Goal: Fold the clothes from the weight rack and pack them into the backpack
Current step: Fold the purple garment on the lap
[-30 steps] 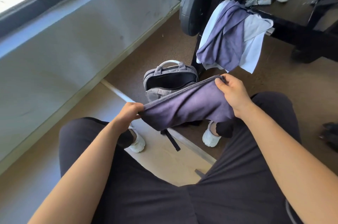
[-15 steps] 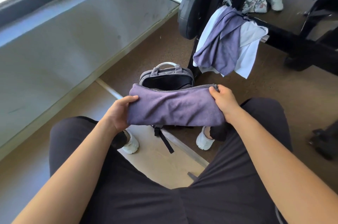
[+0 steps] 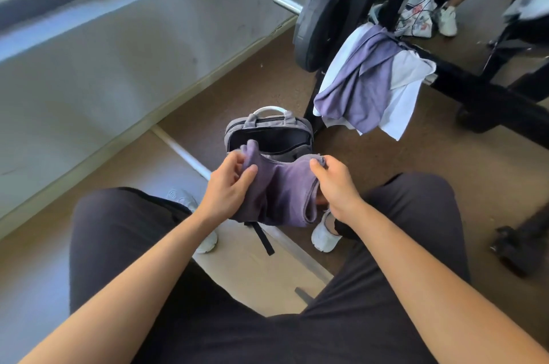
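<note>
A folded purple garment [image 3: 279, 190] is bunched between my two hands, just in front of and above the grey backpack [image 3: 269, 130]. The backpack stands on the floor between my feet with its top zipped open and a dark inside showing. My left hand [image 3: 228, 185] pinches the garment's left end with thumb and fingers. My right hand [image 3: 334, 185] grips its right end. On the black weight rack [image 3: 481, 90] hang another purple garment [image 3: 359, 87] and a white one [image 3: 407, 96] under it.
A black weight plate [image 3: 319, 28] on a steel bar [image 3: 286, 3] stands behind the backpack. The grey wall [image 3: 118, 66] runs along the left. Another person's legs and white shoe [image 3: 447, 20] are behind the rack. A dark dumbbell [image 3: 517, 247] lies at right.
My hands have come closer together, folding the stretched purple garment into a shorter bunch and bringing it lower toward the open backpack.
</note>
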The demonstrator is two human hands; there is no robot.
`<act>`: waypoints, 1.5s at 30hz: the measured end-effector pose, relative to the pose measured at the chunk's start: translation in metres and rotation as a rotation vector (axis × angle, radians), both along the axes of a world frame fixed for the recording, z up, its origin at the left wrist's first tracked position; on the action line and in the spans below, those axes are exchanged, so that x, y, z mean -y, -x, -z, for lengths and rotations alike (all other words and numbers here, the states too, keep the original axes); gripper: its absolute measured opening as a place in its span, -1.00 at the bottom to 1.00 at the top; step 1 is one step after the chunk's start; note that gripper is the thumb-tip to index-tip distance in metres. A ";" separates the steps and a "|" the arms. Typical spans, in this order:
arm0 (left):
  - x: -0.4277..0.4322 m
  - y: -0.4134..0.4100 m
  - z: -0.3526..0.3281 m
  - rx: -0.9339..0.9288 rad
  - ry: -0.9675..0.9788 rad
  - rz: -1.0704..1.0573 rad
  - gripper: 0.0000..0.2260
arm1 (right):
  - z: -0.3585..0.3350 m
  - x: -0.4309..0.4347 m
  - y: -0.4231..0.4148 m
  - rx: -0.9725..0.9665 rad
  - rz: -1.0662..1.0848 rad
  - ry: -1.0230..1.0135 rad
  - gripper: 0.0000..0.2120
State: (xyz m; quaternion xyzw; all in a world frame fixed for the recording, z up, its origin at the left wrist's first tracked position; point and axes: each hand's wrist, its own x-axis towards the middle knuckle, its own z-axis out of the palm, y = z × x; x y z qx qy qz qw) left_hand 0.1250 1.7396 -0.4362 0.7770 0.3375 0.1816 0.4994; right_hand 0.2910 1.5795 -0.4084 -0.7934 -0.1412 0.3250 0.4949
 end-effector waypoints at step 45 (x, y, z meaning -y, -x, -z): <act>0.013 -0.004 0.007 -0.357 -0.105 0.006 -0.67 | 0.017 -0.014 0.019 -0.370 -0.001 -0.145 -0.89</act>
